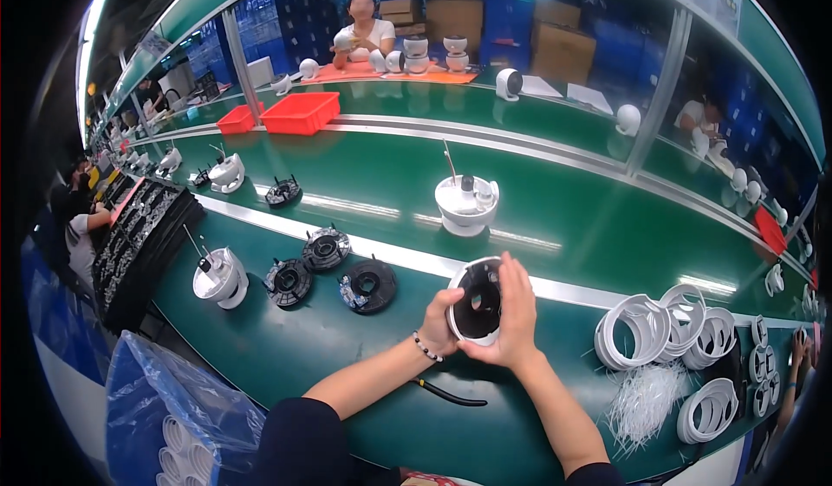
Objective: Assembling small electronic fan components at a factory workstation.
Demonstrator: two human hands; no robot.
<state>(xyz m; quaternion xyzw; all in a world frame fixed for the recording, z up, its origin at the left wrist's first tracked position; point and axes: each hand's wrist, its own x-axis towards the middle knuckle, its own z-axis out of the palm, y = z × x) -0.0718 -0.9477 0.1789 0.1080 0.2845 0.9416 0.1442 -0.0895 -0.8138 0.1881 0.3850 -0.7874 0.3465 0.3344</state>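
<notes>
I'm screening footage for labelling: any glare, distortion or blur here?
Head view: pale glare streaks cross the green belt; head view: fisheye distortion bows the pale rail, with black corners; head view: the held round part looks fairly sharp.

Lit bright over the green conveyor (373, 161), with white glare streaks. Blows out at left strip light (89, 44). Goes dim around cardboard boxes (453, 23). Bends straight edges, falls to black at rim. Reads sharp mid-frame, soft far left.

Assembly factory: green worktops (381, 174), part-built white units (465, 215), co-workers (379, 34).
</notes>
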